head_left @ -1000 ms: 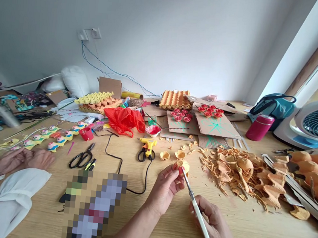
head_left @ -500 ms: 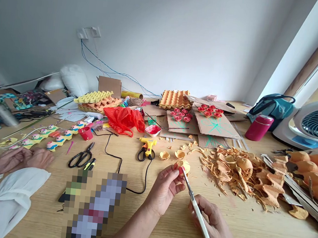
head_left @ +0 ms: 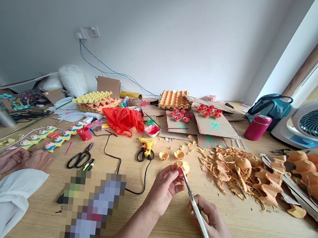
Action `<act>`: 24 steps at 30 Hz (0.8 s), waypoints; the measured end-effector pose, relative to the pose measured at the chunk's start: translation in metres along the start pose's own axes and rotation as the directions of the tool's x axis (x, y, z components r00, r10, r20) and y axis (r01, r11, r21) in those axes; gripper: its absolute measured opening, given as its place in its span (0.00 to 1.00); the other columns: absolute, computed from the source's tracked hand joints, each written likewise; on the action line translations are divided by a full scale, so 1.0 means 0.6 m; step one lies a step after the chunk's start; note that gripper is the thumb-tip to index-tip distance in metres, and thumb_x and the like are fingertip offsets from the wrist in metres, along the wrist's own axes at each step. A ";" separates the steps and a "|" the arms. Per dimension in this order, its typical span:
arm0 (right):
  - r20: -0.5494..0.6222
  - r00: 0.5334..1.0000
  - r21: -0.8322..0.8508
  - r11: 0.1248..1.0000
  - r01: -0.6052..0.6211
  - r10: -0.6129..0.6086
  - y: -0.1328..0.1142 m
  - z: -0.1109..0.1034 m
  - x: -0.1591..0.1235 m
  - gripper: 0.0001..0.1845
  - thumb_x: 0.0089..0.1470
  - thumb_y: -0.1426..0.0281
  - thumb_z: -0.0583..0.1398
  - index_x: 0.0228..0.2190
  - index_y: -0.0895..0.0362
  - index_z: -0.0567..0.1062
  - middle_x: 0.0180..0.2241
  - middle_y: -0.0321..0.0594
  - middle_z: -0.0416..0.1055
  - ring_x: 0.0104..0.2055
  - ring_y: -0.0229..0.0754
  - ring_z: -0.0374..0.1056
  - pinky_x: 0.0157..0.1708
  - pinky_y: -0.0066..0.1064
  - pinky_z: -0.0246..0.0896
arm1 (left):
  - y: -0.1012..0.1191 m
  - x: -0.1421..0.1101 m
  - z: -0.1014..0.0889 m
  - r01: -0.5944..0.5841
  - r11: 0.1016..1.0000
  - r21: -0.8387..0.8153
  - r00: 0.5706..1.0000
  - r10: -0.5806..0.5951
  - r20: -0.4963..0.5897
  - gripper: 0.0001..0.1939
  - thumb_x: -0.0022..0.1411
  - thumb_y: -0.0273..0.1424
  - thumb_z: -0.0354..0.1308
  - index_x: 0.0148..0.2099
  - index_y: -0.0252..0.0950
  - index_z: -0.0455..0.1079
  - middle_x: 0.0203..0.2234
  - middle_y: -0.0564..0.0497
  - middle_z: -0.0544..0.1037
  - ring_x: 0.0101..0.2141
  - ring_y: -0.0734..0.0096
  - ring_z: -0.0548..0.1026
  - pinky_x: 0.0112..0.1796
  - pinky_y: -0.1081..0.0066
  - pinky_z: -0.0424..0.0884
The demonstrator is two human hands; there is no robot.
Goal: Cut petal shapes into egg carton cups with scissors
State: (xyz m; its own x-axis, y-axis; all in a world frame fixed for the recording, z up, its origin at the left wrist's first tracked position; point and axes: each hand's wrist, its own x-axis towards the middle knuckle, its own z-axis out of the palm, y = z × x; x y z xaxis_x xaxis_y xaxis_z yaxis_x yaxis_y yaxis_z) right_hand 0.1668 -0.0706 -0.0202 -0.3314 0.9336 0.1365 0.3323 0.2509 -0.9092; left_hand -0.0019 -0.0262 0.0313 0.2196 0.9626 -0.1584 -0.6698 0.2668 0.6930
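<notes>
Between the fingertips of my left hand (head_left: 160,191) is a small egg-carton cup (head_left: 184,167), yellowish with red on its near side. My right hand (head_left: 213,220) is closed round the white-handled scissors (head_left: 200,220). Their blades reach up and left, with the tip against the cup's red part. Just beyond the cup, two cut petal-edged carton cups, the left one (head_left: 164,155) and the right one (head_left: 178,154), sit on the wooden table (head_left: 181,235). Part of the held cup is hidden by my fingers.
Carton scraps (head_left: 240,173) spread to the right, beside an egg tray (head_left: 307,165). A yellow glue gun (head_left: 146,145) and black scissors (head_left: 79,159) lie to the left. Red flowers (head_left: 180,115) stand on cardboard behind. At far left rest another person's hands (head_left: 20,161).
The view has shifted slightly. Both hands, the cup and the scissors keep almost the same position; the other person's hands stay in place.
</notes>
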 end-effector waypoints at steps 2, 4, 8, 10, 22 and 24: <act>0.002 1.000 -0.003 1.000 -0.005 0.005 -0.001 0.000 0.000 0.17 0.60 0.56 0.54 0.26 0.54 0.66 0.25 0.36 0.66 0.30 0.41 0.61 0.31 0.31 0.56 | 0.000 0.000 0.000 -0.011 1.000 0.018 1.000 0.011 -0.005 0.13 0.49 0.34 0.71 0.35 0.34 0.75 0.28 0.52 0.75 0.28 0.78 0.71 0.29 0.76 0.70; 0.007 1.000 -0.002 1.000 -0.016 0.016 -0.003 0.000 0.000 0.17 0.60 0.56 0.54 0.26 0.54 0.66 0.25 0.35 0.65 0.30 0.41 0.60 0.31 0.31 0.56 | 0.001 -0.001 0.002 -0.051 0.996 0.068 0.999 0.051 -0.010 0.14 0.49 0.35 0.71 0.35 0.33 0.75 0.28 0.51 0.76 0.28 0.77 0.71 0.29 0.76 0.70; 0.012 0.999 0.003 0.999 -0.039 0.039 -0.004 0.000 0.000 0.18 0.60 0.55 0.54 0.26 0.54 0.65 0.25 0.35 0.65 0.30 0.41 0.60 0.31 0.31 0.56 | 0.002 -0.002 0.003 -0.119 0.982 0.149 0.993 0.119 0.009 0.13 0.51 0.36 0.70 0.35 0.33 0.76 0.28 0.50 0.76 0.28 0.76 0.72 0.29 0.75 0.70; 0.015 0.999 0.005 0.999 -0.039 0.039 -0.003 0.000 0.000 0.18 0.60 0.54 0.54 0.26 0.55 0.66 0.26 0.36 0.65 0.30 0.41 0.60 0.31 0.31 0.57 | 0.003 -0.001 0.001 -0.087 0.988 0.125 0.996 0.086 0.014 0.13 0.51 0.36 0.70 0.35 0.33 0.75 0.29 0.51 0.76 0.28 0.77 0.72 0.29 0.75 0.70; -0.002 1.000 0.007 1.000 -0.025 0.025 0.002 0.001 0.001 0.18 0.61 0.55 0.55 0.25 0.54 0.65 0.25 0.35 0.65 0.29 0.40 0.59 0.30 0.31 0.56 | 0.003 0.000 -0.002 -0.128 0.971 0.200 0.992 0.128 0.016 0.15 0.51 0.37 0.70 0.36 0.32 0.75 0.29 0.50 0.76 0.28 0.76 0.72 0.29 0.75 0.71; -0.003 1.000 0.006 1.000 -0.008 0.008 0.002 0.000 0.000 0.19 0.61 0.55 0.54 0.26 0.54 0.66 0.25 0.35 0.66 0.29 0.40 0.59 0.30 0.30 0.56 | 0.003 0.000 -0.002 -0.109 0.979 0.171 0.994 0.107 0.019 0.15 0.51 0.37 0.70 0.36 0.33 0.75 0.30 0.50 0.76 0.28 0.76 0.72 0.29 0.76 0.71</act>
State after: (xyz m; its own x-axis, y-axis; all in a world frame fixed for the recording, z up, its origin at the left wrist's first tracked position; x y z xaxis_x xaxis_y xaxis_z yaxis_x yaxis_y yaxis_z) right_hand 0.1671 -0.0704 -0.0215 -0.3263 0.9363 0.1300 0.3298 0.2417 -0.9126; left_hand -0.0041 -0.0258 0.0318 0.1602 0.9846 -0.0694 -0.5583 0.1484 0.8163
